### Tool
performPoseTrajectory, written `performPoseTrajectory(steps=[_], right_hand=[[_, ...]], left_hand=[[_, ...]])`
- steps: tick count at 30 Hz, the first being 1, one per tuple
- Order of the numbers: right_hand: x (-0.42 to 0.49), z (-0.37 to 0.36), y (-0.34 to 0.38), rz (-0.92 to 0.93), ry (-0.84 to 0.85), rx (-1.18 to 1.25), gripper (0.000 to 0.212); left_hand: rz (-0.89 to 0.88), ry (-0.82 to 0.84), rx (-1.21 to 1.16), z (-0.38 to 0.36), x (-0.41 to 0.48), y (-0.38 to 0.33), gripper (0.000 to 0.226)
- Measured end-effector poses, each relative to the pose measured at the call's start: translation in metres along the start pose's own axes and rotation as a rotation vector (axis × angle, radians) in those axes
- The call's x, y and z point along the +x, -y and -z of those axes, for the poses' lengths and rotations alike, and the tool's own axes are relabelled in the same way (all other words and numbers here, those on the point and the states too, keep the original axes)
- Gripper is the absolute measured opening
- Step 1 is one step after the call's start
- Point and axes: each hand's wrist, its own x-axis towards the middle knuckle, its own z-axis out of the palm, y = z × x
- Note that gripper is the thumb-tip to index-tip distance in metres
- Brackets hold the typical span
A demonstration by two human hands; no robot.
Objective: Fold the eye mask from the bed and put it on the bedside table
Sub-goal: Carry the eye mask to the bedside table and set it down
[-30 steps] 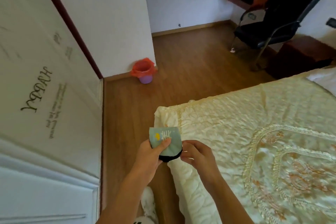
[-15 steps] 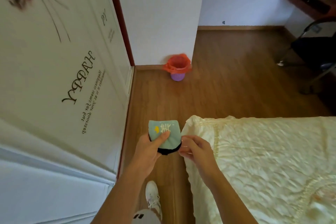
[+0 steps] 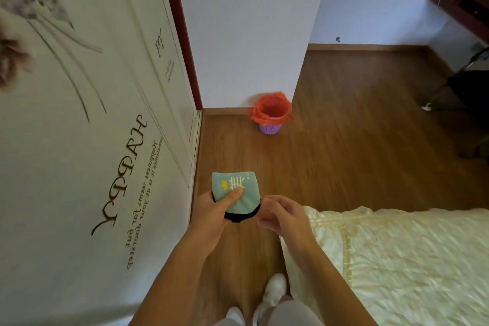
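Note:
The eye mask (image 3: pixel 242 194) is folded into a small teal square with a pale fishbone print, a yellow mark and a black edge below. My left hand (image 3: pixel 215 210) grips it, thumb pressed on its front, above the wooden floor. My right hand (image 3: pixel 281 213) is right beside the mask's right edge, fingers curled and touching or nearly touching it. The bed (image 3: pixel 397 259) with its cream quilted cover lies at the lower right. No bedside table is in view.
A white wardrobe door (image 3: pixel 79 140) with "HAPPY" lettering fills the left. A purple bin with a red bag (image 3: pixel 270 114) stands by the wall corner. A dark shelf (image 3: pixel 460 5) and a black chair (image 3: pixel 468 90) are at the far right. My shoes (image 3: pixel 272 291) show below.
The view has swung left, from the bed toward the wardrobe and floor. Both hands keep the same hold, and the mask now hangs over the floor instead of the bed corner.

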Motion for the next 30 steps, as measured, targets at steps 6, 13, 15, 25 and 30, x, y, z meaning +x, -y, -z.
performPoseTrajectory(steps=[6,13,15,25,30], right_hand=[[0.094,0.005,0.028,-0.011,0.011,0.031,0.018],[0.226,0.051,0.09,0.049,-0.024,0.057,0.017],[0.258,0.069,0.11,0.06,-0.052,0.068,0.017],[0.366,0.158,0.177,0.066,-0.218,0.121,0.017],[0.416,0.211,0.193,0.041,-0.324,0.166,0.019]], left_hand=[[-0.012,0.001,0.028,-0.025,0.086,-0.034,0.042],[-0.021,0.046,0.092,-0.103,0.216,-0.094,0.03],[-0.017,0.082,0.112,-0.134,0.248,-0.112,0.028],[0.023,0.229,0.172,-0.269,0.369,-0.161,0.047],[0.087,0.309,0.24,-0.337,0.431,-0.164,0.029]])
